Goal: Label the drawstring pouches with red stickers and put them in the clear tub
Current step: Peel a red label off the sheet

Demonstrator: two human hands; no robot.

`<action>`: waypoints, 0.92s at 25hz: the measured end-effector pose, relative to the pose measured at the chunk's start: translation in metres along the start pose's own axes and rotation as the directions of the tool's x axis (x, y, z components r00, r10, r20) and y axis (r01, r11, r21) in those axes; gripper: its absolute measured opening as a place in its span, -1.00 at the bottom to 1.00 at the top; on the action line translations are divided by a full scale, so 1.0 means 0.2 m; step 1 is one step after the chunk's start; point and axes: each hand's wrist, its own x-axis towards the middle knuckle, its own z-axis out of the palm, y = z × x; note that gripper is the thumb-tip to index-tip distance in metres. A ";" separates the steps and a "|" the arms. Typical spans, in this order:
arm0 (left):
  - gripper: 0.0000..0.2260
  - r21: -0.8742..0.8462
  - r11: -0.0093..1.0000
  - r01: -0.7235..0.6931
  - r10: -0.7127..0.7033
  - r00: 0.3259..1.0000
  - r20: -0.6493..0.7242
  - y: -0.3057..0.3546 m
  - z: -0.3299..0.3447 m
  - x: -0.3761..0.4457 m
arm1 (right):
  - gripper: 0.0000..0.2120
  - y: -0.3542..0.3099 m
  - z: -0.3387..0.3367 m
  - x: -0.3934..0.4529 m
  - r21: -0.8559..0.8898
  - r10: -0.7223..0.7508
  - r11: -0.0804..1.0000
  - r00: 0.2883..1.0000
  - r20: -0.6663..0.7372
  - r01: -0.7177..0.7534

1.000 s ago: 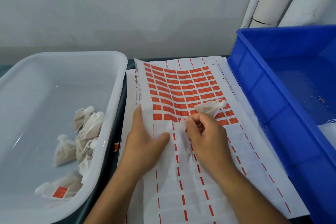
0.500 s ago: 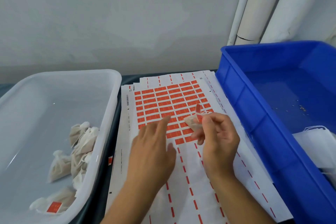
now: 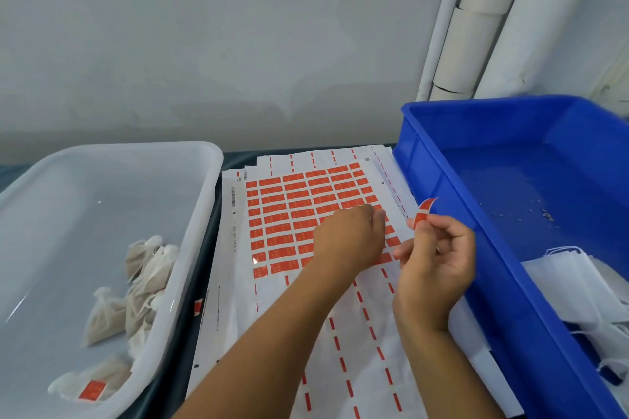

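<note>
My right hand [image 3: 437, 269] pinches a curled red sticker [image 3: 424, 209] between thumb and fingertip, just left of the blue crate. My left hand [image 3: 350, 243] hovers low over the sticker sheet [image 3: 292, 204], fingers loosely bent, tips near the sheet's right edge; I see nothing in it. No pouch shows in either hand. The clear tub [image 3: 190, 248] on the left holds several beige drawstring pouches [image 3: 146, 282]. One pouch at the tub's front carries a red sticker [image 3: 92, 388].
A blue crate [image 3: 439, 177] stands at the right with white fabric items [image 3: 578, 286] in its near corner. Peeled backing sheets [image 3: 357, 367] lie under my arms. A stray red sticker [image 3: 198, 307] sits beside the tub. White pipes [image 3: 476, 31] run up the wall.
The sticker came off the sheet in my right hand, which rose and moved right. The pouch it held half a second ago is out of sight. My left hand lifted off the sheet and moved right.
</note>
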 end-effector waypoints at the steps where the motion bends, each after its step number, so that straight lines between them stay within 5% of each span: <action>1: -0.63 0.010 1.000 -0.001 0.001 1.000 -0.006 0.00 0.00 0.01 | -0.92 0.01 0.00 -0.01 -0.006 0.000 1.000 1.000 0.007 0.000; 13: -0.73 0.003 0.997 -0.073 0.070 0.942 -0.329 -0.24 -0.13 -0.13 | -0.88 0.03 0.01 -0.05 -0.083 0.073 0.995 0.989 0.130 -0.063; 23: -0.82 -0.024 0.932 -0.363 0.254 0.698 -0.669 -0.42 -0.24 -0.31 | -0.87 0.00 0.03 -0.11 -0.116 0.063 0.993 0.961 0.270 -0.032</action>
